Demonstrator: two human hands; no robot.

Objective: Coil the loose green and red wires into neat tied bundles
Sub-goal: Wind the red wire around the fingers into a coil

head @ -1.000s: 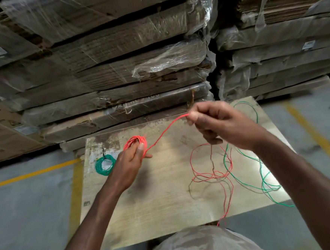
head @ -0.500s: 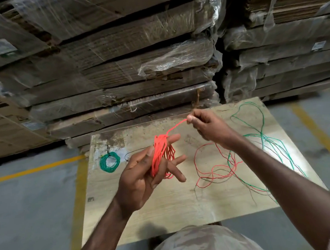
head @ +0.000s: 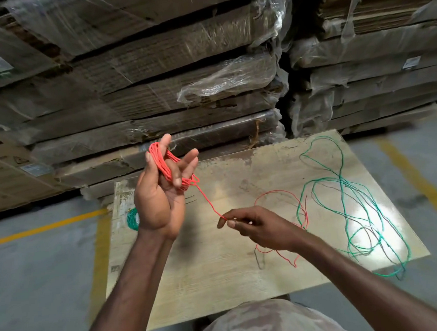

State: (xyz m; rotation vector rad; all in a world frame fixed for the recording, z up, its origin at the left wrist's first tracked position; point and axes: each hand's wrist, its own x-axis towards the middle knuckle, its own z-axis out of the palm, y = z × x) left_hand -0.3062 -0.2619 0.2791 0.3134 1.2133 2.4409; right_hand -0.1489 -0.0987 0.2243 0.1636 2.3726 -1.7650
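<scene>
My left hand (head: 160,195) is raised above the board with a coil of red wire (head: 164,165) looped round its fingers, thumb pressed against the loops. From the coil a single red strand (head: 208,203) runs down to my right hand (head: 258,227), which pinches it between thumb and fingertips. The loose rest of the red wire (head: 283,254) trails on the board under and beside my right wrist. A loose tangle of green wire (head: 355,207) sprawls over the board's right half. A small tied green coil (head: 132,220) lies at the board's left edge, partly hidden by my left hand.
The pale wooden board (head: 220,281) lies flat in front of my knee (head: 262,325). Behind it stand stacks of flat cardboard wrapped in plastic film (head: 154,79). Grey concrete floor with yellow lines (head: 43,226) surrounds the board.
My left hand rose and turned with the red coil. My right hand dropped from above the coil to below and right of it, drawing the strand down. Less loose red wire lies on the board.
</scene>
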